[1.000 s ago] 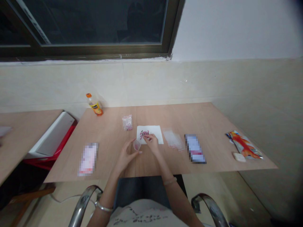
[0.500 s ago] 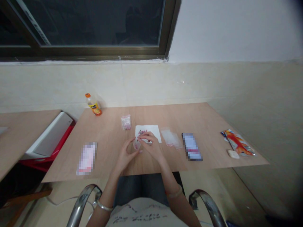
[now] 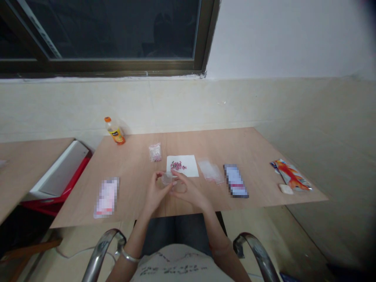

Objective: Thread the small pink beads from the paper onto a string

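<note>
My left hand (image 3: pixel 155 190) curls around a small transparent plastic cup (image 3: pixel 167 179), holding it just above the wooden tabletop (image 3: pixel 138 164). My right hand (image 3: pixel 189 191) reaches across with its fingertips at the cup's right rim. Whether those fingers pinch anything is too small to tell. Just beyond the hands lies a white paper sheet (image 3: pixel 188 164), with a cluster of small pink pieces (image 3: pixel 178 165) on it. Left of the sheet sits a small transparent bag of pink pieces (image 3: pixel 155 152). A flat see-through bag (image 3: pixel 210 171) lies to its right.
On the table stand an orange juice bottle (image 3: pixel 114 131), a blurred pale packet (image 3: pixel 106 197), a blurred dark-edged packet (image 3: pixel 235 181), an orange foil pouch (image 3: pixel 290 175) and a small white lump (image 3: pixel 286 189). A white-and-red box (image 3: pixel 60 172) stands left of the table. Chrome chair arms (image 3: pixel 101 250) flank me.
My right hand has moved from above the pink pieces on the paper, down and left to the cup's rim. The cup has shifted slightly left. The view has tilted slightly.
</note>
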Action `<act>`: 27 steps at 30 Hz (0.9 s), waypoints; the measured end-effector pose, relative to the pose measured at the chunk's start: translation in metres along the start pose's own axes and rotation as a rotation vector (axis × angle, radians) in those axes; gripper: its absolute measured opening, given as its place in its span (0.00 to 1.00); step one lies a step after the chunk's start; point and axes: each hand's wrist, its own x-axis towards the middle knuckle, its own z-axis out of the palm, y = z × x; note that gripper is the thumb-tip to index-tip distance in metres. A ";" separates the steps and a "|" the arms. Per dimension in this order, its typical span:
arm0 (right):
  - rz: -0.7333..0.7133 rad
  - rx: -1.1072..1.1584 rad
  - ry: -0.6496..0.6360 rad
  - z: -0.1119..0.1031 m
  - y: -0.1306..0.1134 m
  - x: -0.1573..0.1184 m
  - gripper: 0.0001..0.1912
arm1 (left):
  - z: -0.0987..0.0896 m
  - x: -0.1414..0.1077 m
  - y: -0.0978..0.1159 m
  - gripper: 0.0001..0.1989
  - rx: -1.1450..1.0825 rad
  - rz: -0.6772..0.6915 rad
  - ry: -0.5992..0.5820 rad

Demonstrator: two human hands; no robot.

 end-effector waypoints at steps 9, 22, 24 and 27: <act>0.078 0.215 0.137 0.015 0.001 -0.001 0.14 | -0.003 -0.004 0.010 0.18 -0.149 -0.037 -0.080; 0.067 0.251 0.086 0.014 0.004 -0.003 0.16 | -0.011 0.002 0.023 0.20 -0.237 -0.156 -0.124; 0.086 0.268 0.125 0.013 0.009 -0.002 0.13 | -0.010 0.003 0.023 0.20 -0.239 -0.157 -0.138; 0.114 0.289 0.213 0.010 0.015 0.000 0.09 | -0.010 0.004 0.024 0.19 -0.188 -0.110 -0.148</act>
